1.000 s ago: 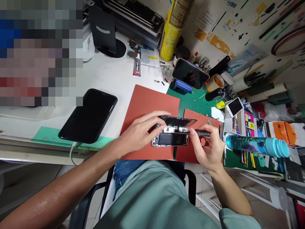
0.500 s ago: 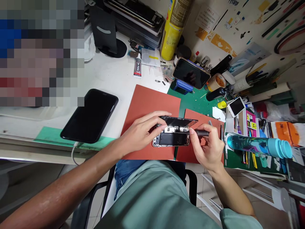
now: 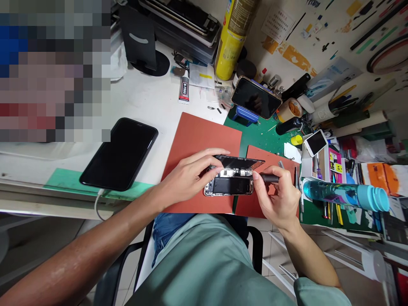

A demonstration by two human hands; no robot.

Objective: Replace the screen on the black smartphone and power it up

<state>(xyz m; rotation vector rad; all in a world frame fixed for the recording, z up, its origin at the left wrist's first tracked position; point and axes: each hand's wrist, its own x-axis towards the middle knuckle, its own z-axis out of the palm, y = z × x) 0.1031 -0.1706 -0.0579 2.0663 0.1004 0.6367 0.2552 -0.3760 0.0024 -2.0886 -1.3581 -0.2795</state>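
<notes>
An opened phone (image 3: 232, 186) lies on the red-brown mats, its inner parts showing. Its screen (image 3: 239, 162) is tilted up along the far edge. The thumb and fingers of my left hand (image 3: 193, 175) close around the left end of that screen. In my right hand (image 3: 280, 199), pinched between thumb and fingers, is a slim black tool (image 3: 270, 178). It points left over the phone's inner parts near the hinge side. I cannot make out the tool's tip.
A large black phone (image 3: 120, 154) with a white cable lies left. Behind the mats (image 3: 204, 136) are a glue tube (image 3: 184, 89), a phone on a blue stand (image 3: 256, 97) and a yellow can (image 3: 225, 61). A blue bottle (image 3: 338, 194) and tool boxes stand right.
My hands and the opened phone stay nearly in place. The tool in my right hand has drawn back slightly to the right, uncovering more of the inner parts.
</notes>
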